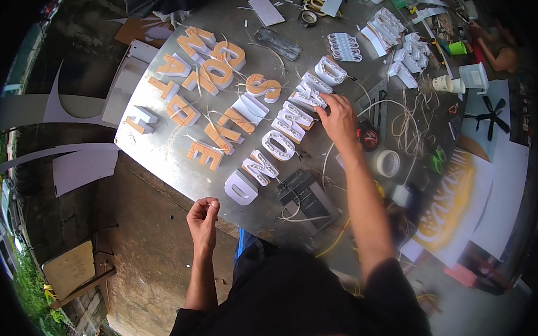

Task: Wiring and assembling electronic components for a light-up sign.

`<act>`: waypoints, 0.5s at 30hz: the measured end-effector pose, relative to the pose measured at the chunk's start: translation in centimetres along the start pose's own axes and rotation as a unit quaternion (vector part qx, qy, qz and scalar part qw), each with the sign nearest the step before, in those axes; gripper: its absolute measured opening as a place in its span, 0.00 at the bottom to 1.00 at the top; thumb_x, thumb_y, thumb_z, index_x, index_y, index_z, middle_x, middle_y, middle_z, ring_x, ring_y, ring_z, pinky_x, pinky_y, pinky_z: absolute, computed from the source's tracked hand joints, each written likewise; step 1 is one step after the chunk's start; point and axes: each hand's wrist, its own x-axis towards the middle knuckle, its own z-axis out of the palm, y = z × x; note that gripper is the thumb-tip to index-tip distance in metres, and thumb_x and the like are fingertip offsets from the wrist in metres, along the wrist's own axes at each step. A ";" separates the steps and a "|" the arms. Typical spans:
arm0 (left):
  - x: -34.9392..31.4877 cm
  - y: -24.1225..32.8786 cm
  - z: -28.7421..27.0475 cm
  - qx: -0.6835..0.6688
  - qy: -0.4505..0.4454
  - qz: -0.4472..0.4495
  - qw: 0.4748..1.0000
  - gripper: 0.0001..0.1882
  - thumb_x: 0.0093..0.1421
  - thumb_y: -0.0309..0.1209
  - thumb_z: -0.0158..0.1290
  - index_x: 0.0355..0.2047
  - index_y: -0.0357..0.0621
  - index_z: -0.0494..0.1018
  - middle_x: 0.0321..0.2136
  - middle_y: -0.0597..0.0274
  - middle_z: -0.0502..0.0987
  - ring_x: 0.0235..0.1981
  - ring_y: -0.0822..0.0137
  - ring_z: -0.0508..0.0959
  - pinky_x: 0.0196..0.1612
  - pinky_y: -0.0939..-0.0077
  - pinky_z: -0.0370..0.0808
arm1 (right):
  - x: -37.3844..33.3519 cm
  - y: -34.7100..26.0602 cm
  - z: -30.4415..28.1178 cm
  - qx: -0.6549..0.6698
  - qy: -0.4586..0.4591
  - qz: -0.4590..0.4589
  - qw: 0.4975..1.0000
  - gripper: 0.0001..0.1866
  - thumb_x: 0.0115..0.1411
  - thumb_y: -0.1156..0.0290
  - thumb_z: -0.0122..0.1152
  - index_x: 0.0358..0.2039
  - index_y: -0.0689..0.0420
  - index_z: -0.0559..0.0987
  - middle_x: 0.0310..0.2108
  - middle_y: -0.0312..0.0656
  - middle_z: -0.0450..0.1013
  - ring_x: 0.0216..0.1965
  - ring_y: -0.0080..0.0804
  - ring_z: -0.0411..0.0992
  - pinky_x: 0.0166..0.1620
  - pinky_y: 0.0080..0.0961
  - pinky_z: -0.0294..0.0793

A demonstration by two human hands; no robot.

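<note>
1. Right hand is stretched out over the metal surface, fingers bent down onto one of the white channel letters in the row. It looks like a light pinch on the letter's edge, not a full grab, though I can't really see under the fingertips.

2. Left hand hangs off the near edge of the surface, fingers curled in with thumb and fingertips pressed together. Might be something tiny in there, can't tell.

3. The touched letter sits mid-row in the white line, which runs diagonally from the near edge toward the far side. The orange-faced letters lie in their own rows to the left, well apart from the hand.

4. If you're nudging a letter like this, I'd say hold it by the side walls and keep it flat so whatever is fitted inside the open face doesn't get knocked.

5. Watch the white wires and the black power box just beside the row, an elbow could easily snag them.

6. Tape rolls sit right of the forearm, within easy reach.
</note>
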 end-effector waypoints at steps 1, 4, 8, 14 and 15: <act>0.0 0.0 0.0 -0.001 0.000 0.001 1.000 0.10 0.58 0.35 0.59 0.31 0.40 0.76 0.19 0.75 0.70 0.20 0.82 0.64 0.24 0.87 0.61 | -0.1 0.1 -0.1 0.010 0.014 0.002 1.000 0.16 0.50 0.71 0.65 0.40 0.61 0.77 0.38 0.46 0.75 0.39 0.47 0.72 0.43 0.36 0.71; -0.1 0.0 0.0 -0.002 0.000 0.000 1.000 0.10 0.58 0.35 0.59 0.32 0.40 0.76 0.19 0.75 0.70 0.20 0.82 0.64 0.24 0.87 0.61 | -0.6 0.1 -0.9 0.039 0.033 0.012 0.999 0.15 0.51 0.72 0.65 0.40 0.61 0.77 0.38 0.47 0.75 0.39 0.47 0.73 0.42 0.36 0.72; -0.3 0.0 0.1 0.004 0.002 0.001 1.000 0.10 0.58 0.35 0.59 0.32 0.40 0.76 0.19 0.75 0.70 0.20 0.83 0.64 0.24 0.87 0.60 | -1.6 -0.6 -2.3 0.040 0.065 0.010 0.997 0.16 0.51 0.73 0.65 0.40 0.61 0.76 0.38 0.47 0.75 0.39 0.47 0.74 0.42 0.35 0.73; -0.4 0.5 1.1 -0.002 -0.001 0.013 1.000 0.11 0.58 0.35 0.59 0.31 0.40 0.76 0.18 0.75 0.69 0.19 0.83 0.64 0.23 0.87 0.60 | -3.0 -2.3 -4.9 0.050 0.106 -0.014 0.993 0.16 0.52 0.72 0.65 0.41 0.61 0.77 0.39 0.48 0.75 0.41 0.46 0.73 0.42 0.35 0.73; -0.4 0.5 1.5 -0.016 -0.010 0.016 1.000 0.11 0.58 0.35 0.59 0.31 0.40 0.76 0.18 0.75 0.69 0.19 0.83 0.64 0.23 0.87 0.60 | -3.2 -2.7 -5.4 0.046 0.118 -0.012 0.992 0.16 0.52 0.72 0.65 0.41 0.61 0.77 0.39 0.47 0.75 0.41 0.46 0.73 0.42 0.35 0.73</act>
